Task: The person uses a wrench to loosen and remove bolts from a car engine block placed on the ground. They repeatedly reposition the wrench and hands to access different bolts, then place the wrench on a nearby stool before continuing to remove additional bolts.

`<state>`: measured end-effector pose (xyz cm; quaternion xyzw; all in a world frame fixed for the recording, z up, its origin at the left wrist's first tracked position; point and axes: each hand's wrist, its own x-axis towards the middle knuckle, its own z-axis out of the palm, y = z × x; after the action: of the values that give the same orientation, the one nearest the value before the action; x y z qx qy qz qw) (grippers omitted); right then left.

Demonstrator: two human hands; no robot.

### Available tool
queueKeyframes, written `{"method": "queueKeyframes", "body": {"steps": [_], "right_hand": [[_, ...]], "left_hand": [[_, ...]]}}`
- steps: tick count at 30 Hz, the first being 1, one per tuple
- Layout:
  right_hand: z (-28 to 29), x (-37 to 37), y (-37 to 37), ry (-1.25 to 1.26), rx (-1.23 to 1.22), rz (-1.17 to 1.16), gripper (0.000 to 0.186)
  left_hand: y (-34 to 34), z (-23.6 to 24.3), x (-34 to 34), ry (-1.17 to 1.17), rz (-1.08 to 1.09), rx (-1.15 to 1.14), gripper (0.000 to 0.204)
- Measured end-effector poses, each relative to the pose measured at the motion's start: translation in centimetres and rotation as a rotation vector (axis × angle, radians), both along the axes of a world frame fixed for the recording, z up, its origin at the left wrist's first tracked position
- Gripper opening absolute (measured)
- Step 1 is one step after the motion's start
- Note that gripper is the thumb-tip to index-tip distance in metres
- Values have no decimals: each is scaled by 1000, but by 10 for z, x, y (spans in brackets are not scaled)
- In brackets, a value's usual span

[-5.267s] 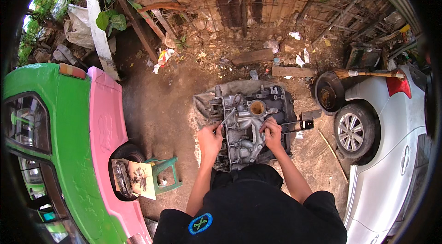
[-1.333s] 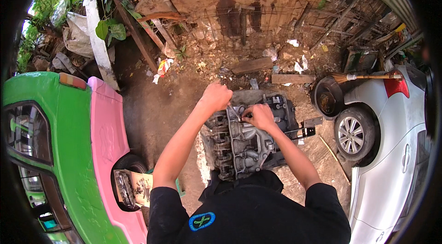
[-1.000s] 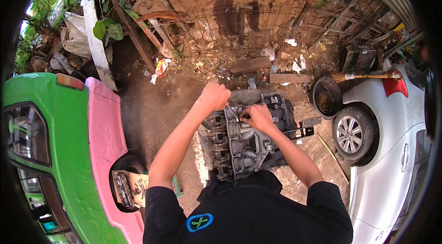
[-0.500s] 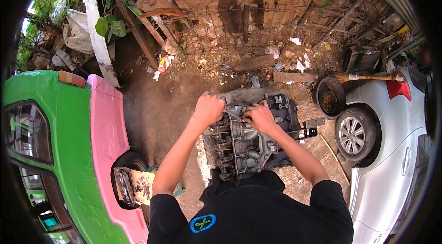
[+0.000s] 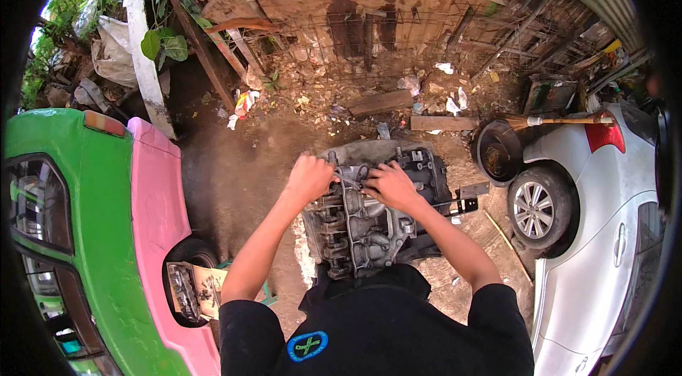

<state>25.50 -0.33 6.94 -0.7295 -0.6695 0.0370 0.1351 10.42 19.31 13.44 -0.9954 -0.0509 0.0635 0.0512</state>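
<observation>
A grey and black car engine [image 5: 376, 234] lies on the ground in front of me, its metal pipes and castings facing up. My left hand [image 5: 310, 177] is closed over its far left corner, with the fingertips curled out of sight. On the far middle part, my right hand [image 5: 392, 186] has its fingers bent down and its thumb tucked in. Between the two hands runs a slim grey metal piece [image 5: 347, 181], too small to name. What each hand grips is hidden by the fingers.
To the left stands a green and pink vehicle [image 5: 160, 184], with a tray of metal parts [image 5: 208, 291] by its wheel. At right are a silver car [image 5: 597, 234], a black basin [image 5: 499, 152] and a broom [image 5: 561, 120]. Wood planks [image 5: 444, 123] and litter lie beyond the engine.
The whole view has shifted slightly, so everything sits a little further left. Both hands stay at the engine's far side, with only small finger movement.
</observation>
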Motion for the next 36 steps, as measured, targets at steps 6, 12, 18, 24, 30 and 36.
{"method": "queueKeyframes", "body": {"steps": [6, 12, 18, 24, 30, 36], "right_hand": [[4, -1, 4, -48, -31, -12, 31], [8, -3, 9, -56, -88, -52, 37], [3, -4, 8, 54, -126, -51, 27], [0, -2, 2, 149, -9, -65, 24], [7, 1, -2, 225, 115, -58, 27], [7, -4, 4, 119, 11, -82, 32]], "left_hand": [[0, -31, -10, -111, 93, -51, 37], [-106, -89, -142, -52, 846, -282, 43], [-107, -75, -169, -356, 994, -167, 31], [-72, -48, -116, -401, 626, -219, 18], [-40, -20, -57, -370, 325, -124, 16], [-24, 5, -18, -186, 90, -50, 9]]}}
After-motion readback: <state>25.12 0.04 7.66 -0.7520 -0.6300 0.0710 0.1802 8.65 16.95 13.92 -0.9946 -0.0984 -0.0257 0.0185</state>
